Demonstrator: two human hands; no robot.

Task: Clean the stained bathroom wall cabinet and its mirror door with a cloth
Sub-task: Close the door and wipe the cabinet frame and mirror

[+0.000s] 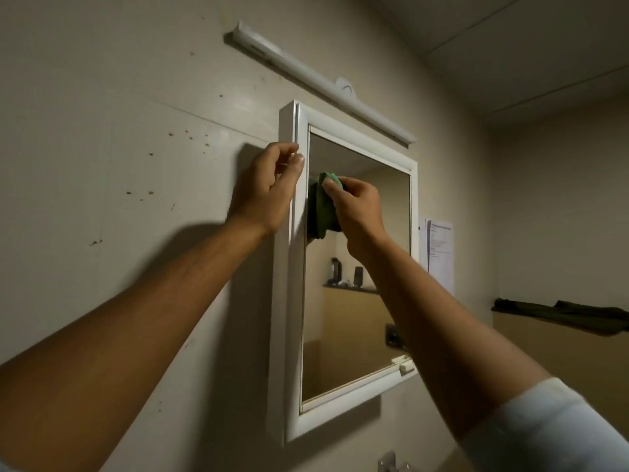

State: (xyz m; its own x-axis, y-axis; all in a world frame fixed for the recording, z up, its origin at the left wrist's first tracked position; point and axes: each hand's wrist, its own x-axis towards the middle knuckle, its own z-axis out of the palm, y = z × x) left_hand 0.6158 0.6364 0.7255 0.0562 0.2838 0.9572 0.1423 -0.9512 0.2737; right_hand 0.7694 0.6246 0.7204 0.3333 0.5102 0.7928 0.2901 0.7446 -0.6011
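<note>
A white-framed wall cabinet (292, 335) hangs on the beige wall, its mirror door (354, 328) facing me. My left hand (269, 185) grips the upper left edge of the cabinet frame, fingers curled around it and thumb on the front. My right hand (357, 209) pinches a green cloth (321, 212) and holds it against the upper left part of the mirror glass. The cloth hangs down in a fold beside the frame.
A white light bar (323, 83) is fixed above the cabinet. Brown spots (170, 137) dot the wall to the left. Papers (440, 253) hang right of the cabinet. A dark cloth (561, 311) lies on a ledge at the right.
</note>
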